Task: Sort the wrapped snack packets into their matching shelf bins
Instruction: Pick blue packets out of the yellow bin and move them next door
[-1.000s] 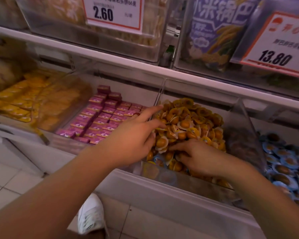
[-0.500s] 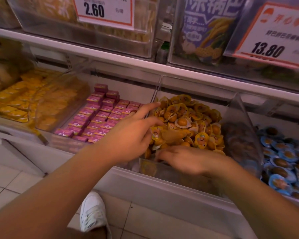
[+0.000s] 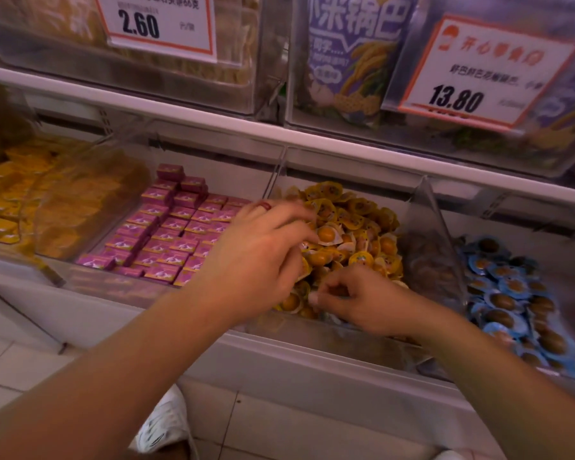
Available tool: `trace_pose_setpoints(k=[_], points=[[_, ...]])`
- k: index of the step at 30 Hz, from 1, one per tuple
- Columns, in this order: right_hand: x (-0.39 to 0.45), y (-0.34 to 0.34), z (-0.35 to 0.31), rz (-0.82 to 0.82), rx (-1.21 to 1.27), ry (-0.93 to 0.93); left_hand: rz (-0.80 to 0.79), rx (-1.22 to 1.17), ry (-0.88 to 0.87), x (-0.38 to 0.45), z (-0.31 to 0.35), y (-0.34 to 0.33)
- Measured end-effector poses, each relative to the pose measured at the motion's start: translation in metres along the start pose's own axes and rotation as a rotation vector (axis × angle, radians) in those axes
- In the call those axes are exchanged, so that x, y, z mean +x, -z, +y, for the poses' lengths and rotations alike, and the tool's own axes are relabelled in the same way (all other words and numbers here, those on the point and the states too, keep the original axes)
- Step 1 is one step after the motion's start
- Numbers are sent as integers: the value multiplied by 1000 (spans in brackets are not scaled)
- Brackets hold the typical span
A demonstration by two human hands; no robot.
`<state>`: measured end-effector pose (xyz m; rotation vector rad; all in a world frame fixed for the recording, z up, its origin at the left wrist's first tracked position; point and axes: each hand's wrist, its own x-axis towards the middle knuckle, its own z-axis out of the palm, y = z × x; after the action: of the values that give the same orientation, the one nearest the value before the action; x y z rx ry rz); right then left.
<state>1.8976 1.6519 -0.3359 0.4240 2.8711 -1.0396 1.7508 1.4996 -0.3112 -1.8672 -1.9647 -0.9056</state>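
Note:
My left hand lies over the left side of the middle bin's heap of yellow packets. Its fingers are bent down into the pile, and the fingertips are blurred, so any grip is unclear. My right hand is low at the front of the same bin. Its thumb and curled fingers pinch a small packet there, mostly hidden by the fingers. Pink packets lie in rows in the bin to the left. Blue packets fill the bin to the right.
Clear plastic dividers stand between the bins. A far-left bin holds flat yellow packs. The shelf above carries larger bags and price tags. My white shoe is on the tiled floor below.
My left hand's pointing finger has curled down into the yellow pile. My right hand has drawn its fingers in at the bin's front, from lying flatter to a pinch.

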Motion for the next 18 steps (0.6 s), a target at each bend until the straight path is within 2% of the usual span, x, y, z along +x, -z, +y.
trace_pose_setpoints(k=[3, 6, 8, 10, 13, 15, 18], points=[[2, 5, 9, 265, -17, -64, -170, -172, -7, -3, 18, -13], [2, 11, 14, 494, -183, -154, -455, -56, 82, -7, 20, -27], [-4, 16, 18, 491, -406, -212, -626, -14, 170, -6, 18, -35], [-11, 20, 20, 406, -573, -217, -755, -143, 271, 2, 17, -43], [-18, 23, 11, 271, -636, -87, -947, -280, 400, 24, 12, -55], [-23, 24, 1, 330, -629, 0, -1025, -273, 412, 34, 12, -61], [-35, 33, -6, 497, -552, 47, -1016, -82, 297, 37, 17, -71]])
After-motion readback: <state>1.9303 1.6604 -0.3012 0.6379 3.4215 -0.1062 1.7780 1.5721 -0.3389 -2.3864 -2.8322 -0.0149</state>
